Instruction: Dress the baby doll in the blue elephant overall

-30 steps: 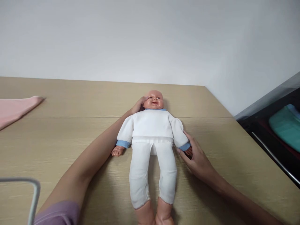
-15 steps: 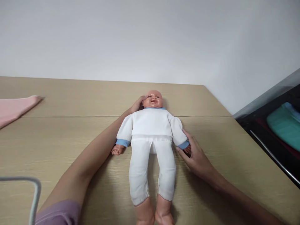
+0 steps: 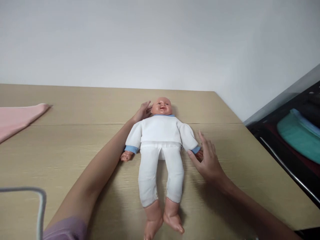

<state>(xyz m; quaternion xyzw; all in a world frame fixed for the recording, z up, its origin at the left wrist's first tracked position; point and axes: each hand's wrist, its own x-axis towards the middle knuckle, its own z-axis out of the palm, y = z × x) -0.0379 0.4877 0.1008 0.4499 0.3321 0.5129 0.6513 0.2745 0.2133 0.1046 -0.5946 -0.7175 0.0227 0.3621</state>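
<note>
A baby doll [image 3: 161, 131] in a white top and white trousers with blue cuffs lies on its back on the table, head away from me and feet toward me. Beside the doll's head, on its left in the picture, is my left hand [image 3: 144, 111], fingers extended and open; whether they touch the head I cannot tell. My right hand [image 3: 207, 158] is open around the doll's cuff and small hand at the picture's right, thumb and fingers apart. Neither hand grips anything.
A pink cloth [image 3: 20, 120] lies on the wooden table [image 3: 75, 103] at the left. In the lower left corner a grey bent rod or cable [image 3: 42, 206] shows. Past the table's right edge, green fabric [image 3: 297, 136] rests on something black. A white wall rises behind.
My left hand has loosened from the doll's head, its thumb lifting off the face. My right hand's fingers have spread away from the doll's sleeve. The view has shifted slightly.
</note>
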